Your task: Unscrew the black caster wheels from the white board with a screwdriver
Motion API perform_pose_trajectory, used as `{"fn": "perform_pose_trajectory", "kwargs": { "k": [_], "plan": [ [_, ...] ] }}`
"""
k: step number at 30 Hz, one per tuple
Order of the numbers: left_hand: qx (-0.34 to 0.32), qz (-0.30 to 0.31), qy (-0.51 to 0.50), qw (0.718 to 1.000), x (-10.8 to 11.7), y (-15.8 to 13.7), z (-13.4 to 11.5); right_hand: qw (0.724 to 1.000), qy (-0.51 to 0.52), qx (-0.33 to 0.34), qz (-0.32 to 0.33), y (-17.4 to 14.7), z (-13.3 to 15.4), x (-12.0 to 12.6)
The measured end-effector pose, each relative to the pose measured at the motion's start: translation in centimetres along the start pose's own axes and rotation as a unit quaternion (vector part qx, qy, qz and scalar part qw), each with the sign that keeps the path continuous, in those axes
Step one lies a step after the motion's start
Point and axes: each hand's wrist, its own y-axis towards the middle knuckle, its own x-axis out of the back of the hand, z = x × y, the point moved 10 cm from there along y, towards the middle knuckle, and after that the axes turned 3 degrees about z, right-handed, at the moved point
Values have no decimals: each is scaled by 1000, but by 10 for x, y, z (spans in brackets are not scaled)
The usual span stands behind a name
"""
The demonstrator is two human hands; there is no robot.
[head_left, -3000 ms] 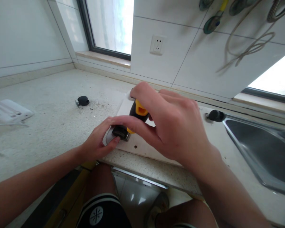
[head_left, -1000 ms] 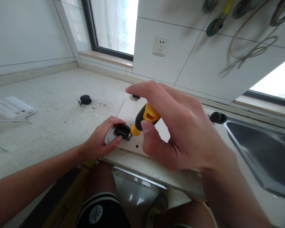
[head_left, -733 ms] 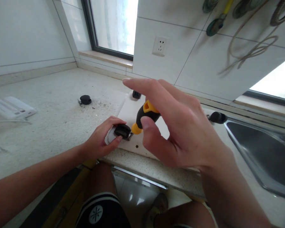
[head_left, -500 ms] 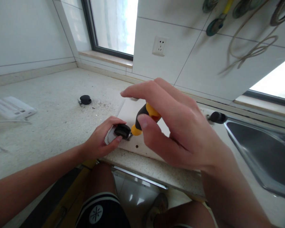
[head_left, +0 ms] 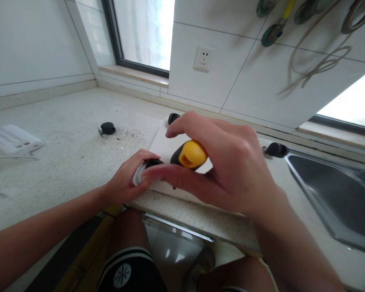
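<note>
My left hand point(head_left: 130, 174) pinches a black caster wheel point(head_left: 153, 163) at the near left corner of a white board point(head_left: 162, 142) lying on the counter. My right hand point(head_left: 225, 162) is curled around the yellow and black handle of a screwdriver point(head_left: 192, 155), thumb stretched out below it toward the caster. The screwdriver's tip and the caster's bracket are hidden behind the right thumb. Another black wheel point(head_left: 173, 118) shows at the board's far left corner, partly behind my fingers. A screw hole point(head_left: 174, 187) is visible near the board's front edge.
A loose caster point(head_left: 108, 128) lies on the speckled counter point(head_left: 73, 162) amid dark crumbs. A white power bank point(head_left: 16, 138) with a cable sits far left. To the right are another black wheel point(head_left: 277, 149) and a steel sink point(head_left: 337, 194). A wall socket point(head_left: 203, 59) is behind.
My right thumb has swung left and down, off the screwdriver's side and across the caster. The handle's yellow end now faces me more. My left hand keeps its place on the wheel.
</note>
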Motion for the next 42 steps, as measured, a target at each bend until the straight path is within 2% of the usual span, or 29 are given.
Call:
{"fn": "perform_pose_trajectory", "kwargs": {
  "k": [5, 11, 18, 21, 26, 31, 35, 38, 42],
  "plan": [
    [-43, -19, 17, 999, 4, -3, -3, 1000, -10, -7, -8, 3, -5, 0],
    [-41, -19, 16, 999, 2, -4, 0, 997, -57, -21, -50, 2, -6, 6],
    [-20, -28, 15, 999, 4, -5, -1, 997, 65, 29, 6, 3, 4, 1],
    [-23, -26, 0, 999, 3, -4, -3, 996, 82, 39, -1, 3, 3, -1],
    [-31, -31, 4, 999, 4, -2, -4, 999, 28, 14, -33, 4, -5, -1],
    [-43, -36, 0, 998, 5, -3, -5, 996, 91, 26, -5, 4, 0, -4],
    [-43, -9, 2, 999, 1, -2, -4, 993, 117, 21, -19, 2, -5, -4],
    [-53, -26, 11, 998, 4, -4, -4, 994, 111, 6, -6, 1, -9, -6],
    [-45, -34, -4, 998, 3, -5, 0, 988, 154, -13, 26, -1, -5, -8]
  ]
}}
